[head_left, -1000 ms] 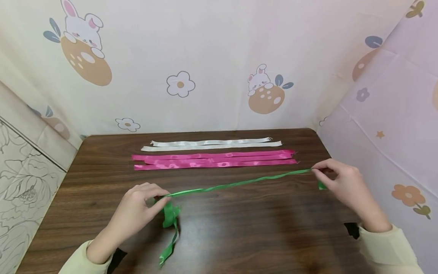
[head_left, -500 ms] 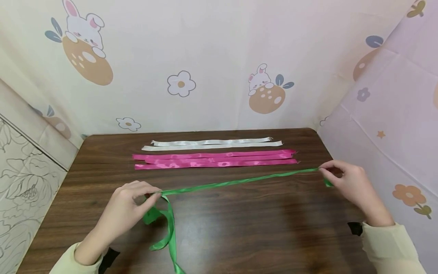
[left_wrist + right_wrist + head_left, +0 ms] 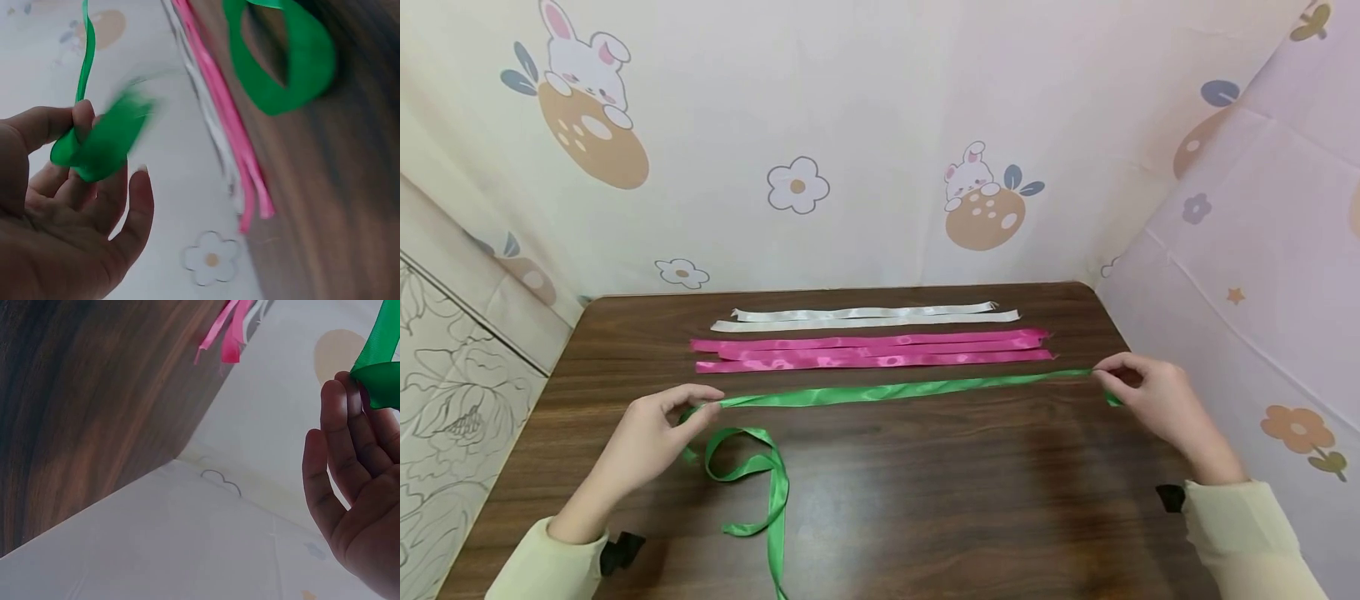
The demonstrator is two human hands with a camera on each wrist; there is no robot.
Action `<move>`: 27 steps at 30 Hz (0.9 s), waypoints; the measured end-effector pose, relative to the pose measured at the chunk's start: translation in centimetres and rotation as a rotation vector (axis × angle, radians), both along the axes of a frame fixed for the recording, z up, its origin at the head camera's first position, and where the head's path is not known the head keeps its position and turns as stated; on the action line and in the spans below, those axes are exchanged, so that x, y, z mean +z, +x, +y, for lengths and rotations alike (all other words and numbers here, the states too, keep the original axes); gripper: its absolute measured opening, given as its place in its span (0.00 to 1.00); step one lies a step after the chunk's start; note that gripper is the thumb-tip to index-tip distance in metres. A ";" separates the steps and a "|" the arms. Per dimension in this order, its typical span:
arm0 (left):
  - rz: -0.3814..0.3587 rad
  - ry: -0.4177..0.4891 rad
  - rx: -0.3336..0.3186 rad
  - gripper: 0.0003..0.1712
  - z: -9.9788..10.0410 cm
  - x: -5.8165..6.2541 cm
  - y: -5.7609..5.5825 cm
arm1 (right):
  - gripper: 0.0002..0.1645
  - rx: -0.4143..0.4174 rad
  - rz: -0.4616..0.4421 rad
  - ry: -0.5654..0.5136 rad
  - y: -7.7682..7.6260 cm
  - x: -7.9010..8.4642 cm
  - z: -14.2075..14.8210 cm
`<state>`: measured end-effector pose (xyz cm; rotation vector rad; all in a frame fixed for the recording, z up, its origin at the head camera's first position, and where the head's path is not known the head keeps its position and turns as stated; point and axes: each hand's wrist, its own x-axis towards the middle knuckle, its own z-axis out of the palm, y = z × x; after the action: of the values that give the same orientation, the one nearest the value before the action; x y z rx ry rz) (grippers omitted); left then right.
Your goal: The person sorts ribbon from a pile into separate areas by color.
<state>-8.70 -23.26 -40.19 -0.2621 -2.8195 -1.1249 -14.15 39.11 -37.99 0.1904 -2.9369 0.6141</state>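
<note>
A green satin ribbon (image 3: 880,392) stretches across between both hands, in front of the pink strips. My left hand (image 3: 651,433) pinches it near its left end between thumb and index finger; a short tail (image 3: 119,137) hangs blurred over the fingers in the left wrist view. At the other side my right hand (image 3: 1157,408) pinches the ribbon by thumb and fingertips, with a small green end (image 3: 381,384) hanging past them. More green ribbon (image 3: 778,492) lies looped on the table right of the left hand, apart from its fingers, running toward the front edge.
Several pink ribbons (image 3: 880,361) lie side by side across the dark wooden table (image 3: 962,500). Behind them are two white ribbons (image 3: 865,321). A patterned curtain (image 3: 872,100) hangs along the table's back, and another printed cloth (image 3: 1247,250) borders the right side.
My left hand has moved left and away from me, drawing the ribbon out wider and flatter. The bunched green ribbon under it has dropped free and uncoiled. My right hand has shifted slightly right.
</note>
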 end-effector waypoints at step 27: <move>-0.156 -0.077 0.011 0.12 -5.3 -6.8 -3.8 | 0.13 -0.021 -0.285 0.073 -3.6 -4.8 -0.8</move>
<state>-12.54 -28.57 -47.03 -0.1716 -3.0010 -1.0803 -17.79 38.35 -42.75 0.0846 -3.2339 0.5745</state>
